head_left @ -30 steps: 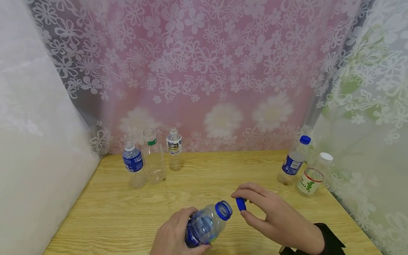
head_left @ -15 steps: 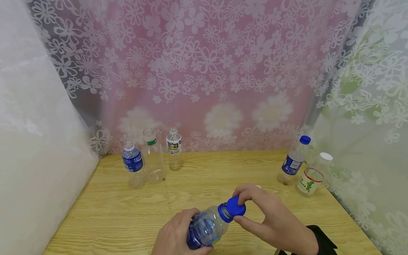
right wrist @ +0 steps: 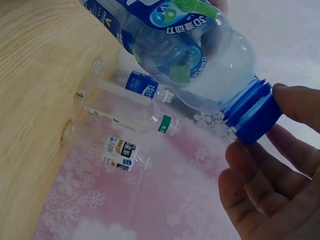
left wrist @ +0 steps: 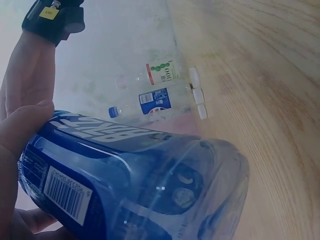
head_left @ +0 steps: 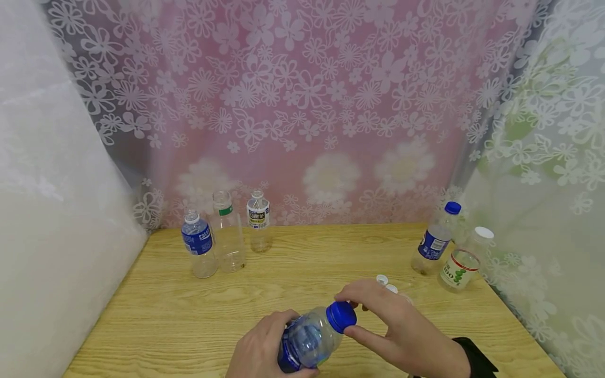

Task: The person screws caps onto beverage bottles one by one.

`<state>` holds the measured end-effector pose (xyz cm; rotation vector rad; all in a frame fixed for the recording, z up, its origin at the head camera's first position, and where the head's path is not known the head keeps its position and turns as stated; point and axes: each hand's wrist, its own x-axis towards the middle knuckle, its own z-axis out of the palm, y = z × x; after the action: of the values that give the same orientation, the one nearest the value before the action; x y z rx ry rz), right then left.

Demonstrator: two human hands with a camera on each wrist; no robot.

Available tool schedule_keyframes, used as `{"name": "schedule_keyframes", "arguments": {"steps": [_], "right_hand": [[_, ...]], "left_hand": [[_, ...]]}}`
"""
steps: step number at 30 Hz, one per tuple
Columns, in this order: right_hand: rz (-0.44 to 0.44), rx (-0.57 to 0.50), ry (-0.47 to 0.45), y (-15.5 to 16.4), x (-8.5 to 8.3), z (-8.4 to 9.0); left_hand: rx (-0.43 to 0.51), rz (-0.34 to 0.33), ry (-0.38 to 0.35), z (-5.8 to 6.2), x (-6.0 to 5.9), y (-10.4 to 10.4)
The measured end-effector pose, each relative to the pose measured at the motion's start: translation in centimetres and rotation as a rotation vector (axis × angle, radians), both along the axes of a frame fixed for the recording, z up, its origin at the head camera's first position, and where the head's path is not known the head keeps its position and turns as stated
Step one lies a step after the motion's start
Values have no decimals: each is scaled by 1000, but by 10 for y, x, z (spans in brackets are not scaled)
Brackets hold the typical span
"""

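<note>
My left hand (head_left: 257,344) grips a clear plastic bottle (head_left: 313,338) with a blue label round its body, tilted with its neck up to the right. A blue bottle cap (head_left: 342,316) sits over the bottle's mouth. Thumb and fingers of my right hand (head_left: 394,328) pinch this cap at its edge. From the right wrist, threads show between the cap (right wrist: 260,120) and the neck ring. The left wrist view shows the blue label (left wrist: 95,165) and barcode close up; there the neck is out of sight.
Three uncapped bottles stand at the back left, among them a green-banded one (head_left: 230,239). At the right stand a blue-capped bottle (head_left: 432,244) and a white-capped bottle (head_left: 460,268). White caps (head_left: 382,279) lie on the wooden table (head_left: 302,262), partly behind the right hand.
My right hand has brought the blue cap left onto the bottle's mouth, from a spot just apart from it. White caps behind that hand have come into view. The left hand has barely moved.
</note>
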<state>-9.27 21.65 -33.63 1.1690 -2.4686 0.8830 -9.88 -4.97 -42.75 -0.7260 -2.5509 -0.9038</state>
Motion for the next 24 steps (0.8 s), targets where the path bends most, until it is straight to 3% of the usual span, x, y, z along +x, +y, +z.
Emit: {"name": "schedule_keyframes", "arguments": {"steps": [8, 14, 20, 24], "right_hand": [[64, 21, -10, 3, 2, -1], [146, 1, 45, 4, 0, -2], [175, 1, 47, 4, -1, -2], [206, 7, 45, 4, -2, -1]], "left_hand": [[4, -7, 22, 1, 0, -1], [22, -23, 40, 0, 1, -4], [10, -38, 78, -1, 0, -7], [10, -68, 41, 0, -1, -9]]}}
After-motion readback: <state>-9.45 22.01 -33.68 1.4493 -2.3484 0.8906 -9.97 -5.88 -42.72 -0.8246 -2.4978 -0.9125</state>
